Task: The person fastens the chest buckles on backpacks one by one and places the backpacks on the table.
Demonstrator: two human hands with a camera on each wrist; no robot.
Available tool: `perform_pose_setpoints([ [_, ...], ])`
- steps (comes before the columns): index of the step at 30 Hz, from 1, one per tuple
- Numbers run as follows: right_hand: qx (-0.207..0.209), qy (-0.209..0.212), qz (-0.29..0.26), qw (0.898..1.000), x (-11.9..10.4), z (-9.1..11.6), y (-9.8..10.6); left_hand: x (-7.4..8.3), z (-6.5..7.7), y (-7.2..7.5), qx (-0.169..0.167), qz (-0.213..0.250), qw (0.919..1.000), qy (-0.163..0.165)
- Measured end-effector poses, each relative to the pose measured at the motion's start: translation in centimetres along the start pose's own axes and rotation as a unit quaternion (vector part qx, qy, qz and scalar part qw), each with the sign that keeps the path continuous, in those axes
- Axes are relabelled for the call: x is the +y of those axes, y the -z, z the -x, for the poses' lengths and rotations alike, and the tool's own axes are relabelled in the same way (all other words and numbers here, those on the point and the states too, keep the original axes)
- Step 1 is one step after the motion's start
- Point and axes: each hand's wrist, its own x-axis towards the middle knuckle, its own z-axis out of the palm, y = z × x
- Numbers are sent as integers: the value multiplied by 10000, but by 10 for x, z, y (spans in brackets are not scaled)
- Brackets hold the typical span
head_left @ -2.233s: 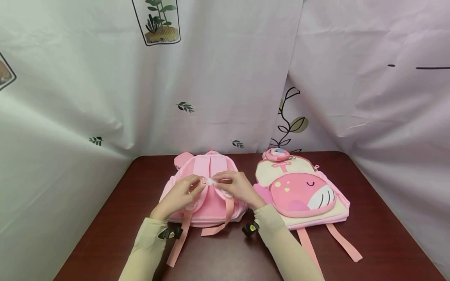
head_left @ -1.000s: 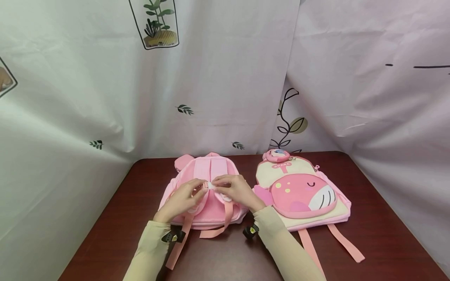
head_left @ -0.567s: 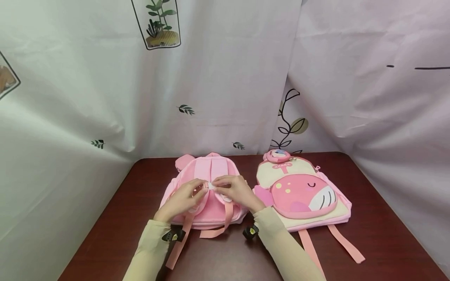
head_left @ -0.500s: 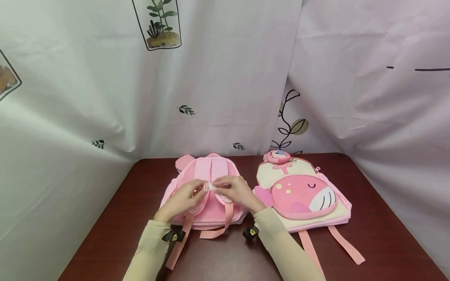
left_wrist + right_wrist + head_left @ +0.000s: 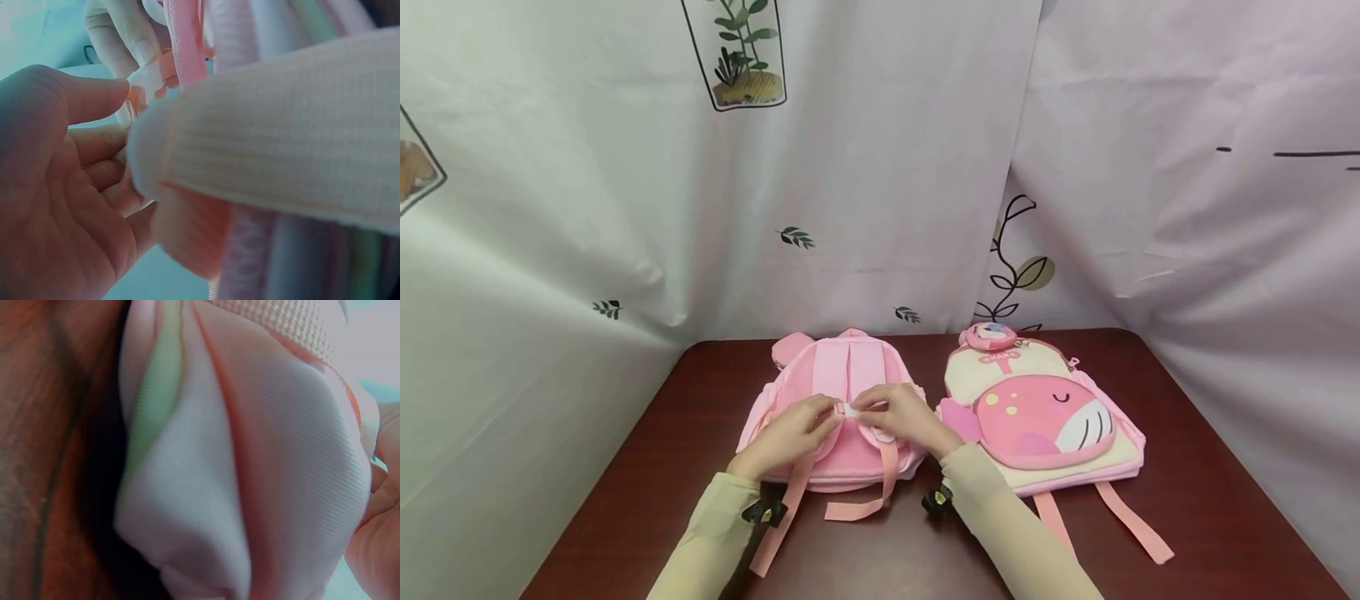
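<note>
A pink backpack (image 5: 857,458) lies back side up on the table, its shoulder straps facing me. Over its middle, a small white buckle (image 5: 850,409) on a pink strap sits between both hands. My left hand (image 5: 790,433) pinches the buckle's left end between thumb and fingertips; my right hand (image 5: 906,419) pinches the right end. In the left wrist view the white buckle (image 5: 145,81) shows at the thumb tip, and a blurred shoulder strap (image 5: 281,131) covers much of the view. The bag's side (image 5: 294,462) hides most of the right hand (image 5: 381,519) in the right wrist view.
A second backpack (image 5: 1045,417) with a pink whale front lies close on the right, its loose straps (image 5: 1138,525) trailing forward. Two webbing tails (image 5: 778,529) hang from the first bag towards me. A patterned curtain (image 5: 880,167) stands behind the dark red table (image 5: 1217,500).
Both hands have come slightly lower and nearer to me with the buckle between them. Fingers stay pinched on it. The backpacks have hardly moved.
</note>
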Motion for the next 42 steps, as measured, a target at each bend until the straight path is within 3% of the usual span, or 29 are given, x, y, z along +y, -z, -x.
perform_pose_setpoints([
  [14,-293,201,447,9984,5,3,-12,-9,11,-10,-360,50,9990,-261],
  [32,-315,400,600,9969,7,2,-20,-11,19,-11,-219,-125,9995,-213],
  [42,-126,490,518,9974,5,6,-13,-5,20,-7,-116,-152,9996,209],
])
